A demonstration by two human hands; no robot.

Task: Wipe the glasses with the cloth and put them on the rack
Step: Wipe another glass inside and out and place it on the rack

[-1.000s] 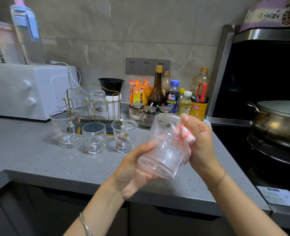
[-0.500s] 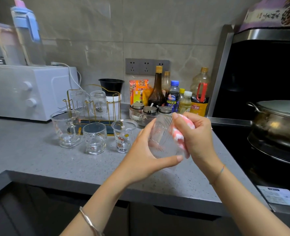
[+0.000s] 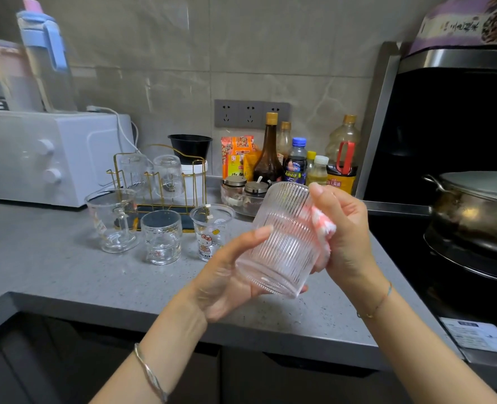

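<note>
My left hand grips a ribbed clear glass above the counter's front edge, tilted with its mouth up and to the right. My right hand holds a pink and white cloth bunched against the glass's right side. On the counter to the left stand a handled glass mug, a short clear tumbler and a cartoon-printed cup. Behind them a gold wire rack carries two upturned glasses.
A white appliance fills the back left with jugs on top. Sauce bottles and lidded jars crowd the back wall. A steel pot sits on the black stove at right. The grey counter edge runs below my hands.
The glass has turned in my left hand and now sits more upright. My right hand with the cloth has shifted along the glass's right side.
</note>
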